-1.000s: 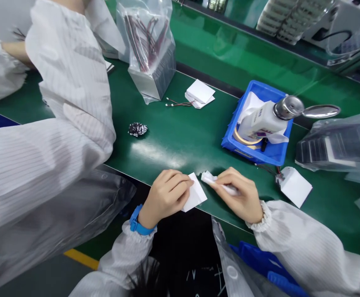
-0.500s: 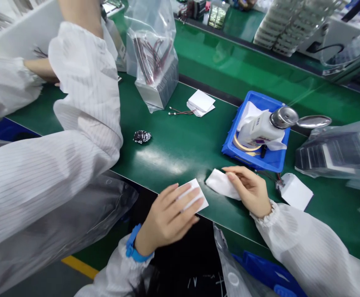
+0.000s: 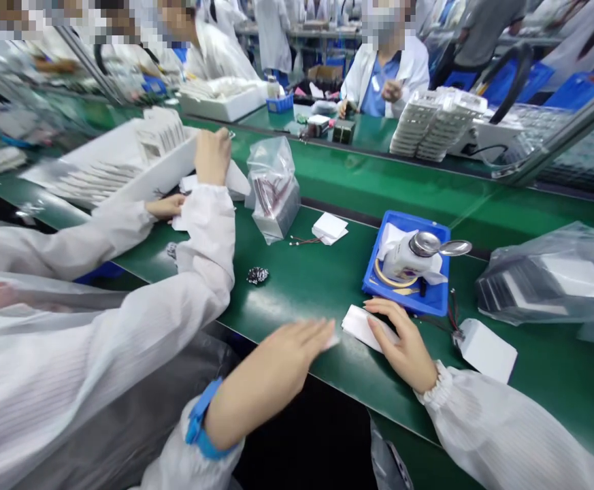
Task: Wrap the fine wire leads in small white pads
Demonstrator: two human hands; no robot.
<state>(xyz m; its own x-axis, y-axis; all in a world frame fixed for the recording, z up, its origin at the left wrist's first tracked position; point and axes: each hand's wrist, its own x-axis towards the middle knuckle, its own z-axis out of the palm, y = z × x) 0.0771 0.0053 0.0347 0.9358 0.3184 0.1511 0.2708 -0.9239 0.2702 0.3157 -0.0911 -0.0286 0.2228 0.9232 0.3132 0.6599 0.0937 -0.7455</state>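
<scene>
My left hand (image 3: pixel 289 357) lies flat with fingers stretched out over a small white square piece (image 3: pixel 332 340) at the near edge of the green table (image 3: pixel 317 286); only a corner of the piece shows. My right hand (image 3: pixel 401 344) rests with fingers extended on a white cloth or folded wipe (image 3: pixel 360 323) just in front of the blue tray (image 3: pixel 378 265). A blue band sits on my left wrist.
The blue tray holds a white dispenser bottle (image 3: pixel 409 255) with a metal top. A white block with wires (image 3: pixel 485 348) lies right of my hand. A co-worker's white sleeve (image 3: pixel 194 272) reaches across at left. Bags (image 3: pixel 273 187), white squares (image 3: pixel 330 228) and a foil scrap (image 3: pixel 257 275) lie beyond.
The view has tilted up, showing the far benches and people. My left hand went from gripping the white square to lying flat over it. My right hand opened onto the wipe.
</scene>
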